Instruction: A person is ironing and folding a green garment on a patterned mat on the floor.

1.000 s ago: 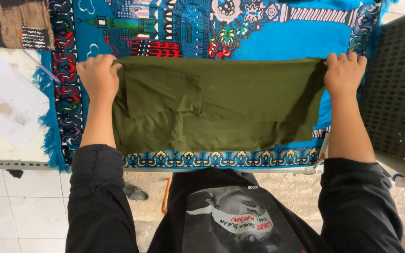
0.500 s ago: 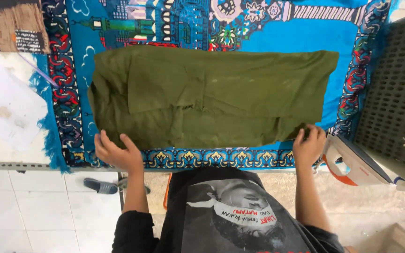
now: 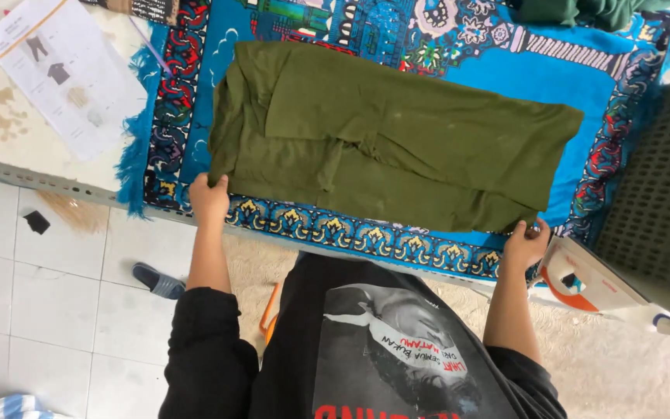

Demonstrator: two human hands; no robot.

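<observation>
— Left hand?
— Knuckles up, fingers curled and pinching the near left corner of the olive garment. Forearm bare, running straight back from that corner, dark sleeve pushed up to the elbow.
— Right hand?
— At the near right corner of the same garment, fingers closed on its edge, thumb side up. Forearm bare too, angled back and slightly inward, sleeve bunched at the elbow.

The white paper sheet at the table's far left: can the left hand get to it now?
Probably yes: the left hand only pinches the green cloth's near corner, and nothing stands between it and the paper sheet.
</observation>
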